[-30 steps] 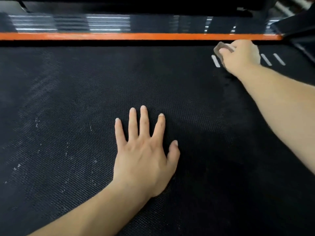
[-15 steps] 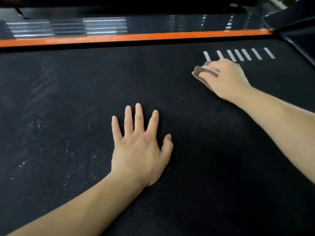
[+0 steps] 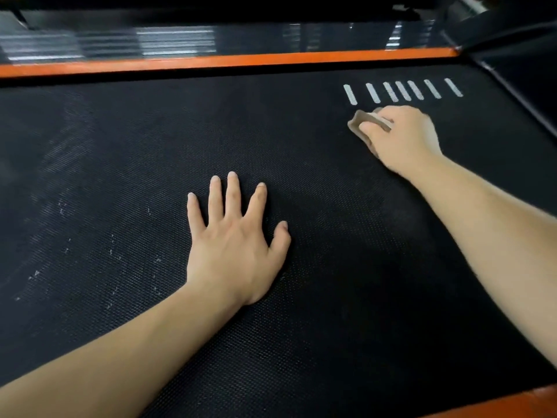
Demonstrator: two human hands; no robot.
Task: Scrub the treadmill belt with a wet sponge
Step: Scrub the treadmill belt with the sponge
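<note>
Now the sponge (image 3: 366,122) sits in the upper right of the frame, pressed to the treadmill belt (image 3: 120,152) and gripped by the right hand (image 3: 402,141). A second ago it covered the white stripes (image 3: 404,90); it has since drawn clear below them. The left hand (image 3: 238,245) lies flat at centre, fingers spread. Pale specks at left likely await scrubbing.

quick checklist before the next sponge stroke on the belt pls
1. Grip: right hand holds the sponge firmly: ok.
2. Contact: sponge down on the belt: ok, as far as this view shows.
3. Brace: left hand flat on the belt, apart from the sponge: ok.
4. Dirt: white specks left of the left hand cleaned off: not ok.
5. Wetness of the sponge: cannot tell.
</note>
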